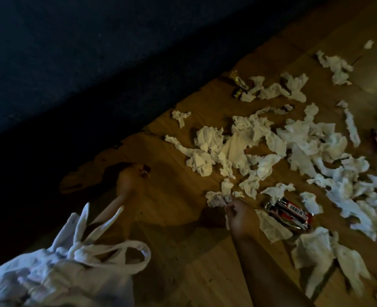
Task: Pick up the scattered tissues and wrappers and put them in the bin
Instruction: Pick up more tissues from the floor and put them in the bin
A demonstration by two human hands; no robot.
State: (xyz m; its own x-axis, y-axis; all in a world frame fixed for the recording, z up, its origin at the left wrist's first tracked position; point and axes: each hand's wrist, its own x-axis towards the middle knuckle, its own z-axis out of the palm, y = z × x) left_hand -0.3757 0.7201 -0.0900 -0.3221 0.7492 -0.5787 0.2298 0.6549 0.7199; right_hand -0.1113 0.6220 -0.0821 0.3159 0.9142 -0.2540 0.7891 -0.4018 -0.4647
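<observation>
— Pinching a crumpled tissue on the floor: right hand is gripping it by the fingertips, near the red wrapper.
— Left hand?
— Reaching by a small dark wrapper; too dim to tell its grip. Probably worth bunching neighbouring tissues before carrying to the white bag.

Wooden floor strewn with crumpled white tissues and a few wrappers.
</observation>
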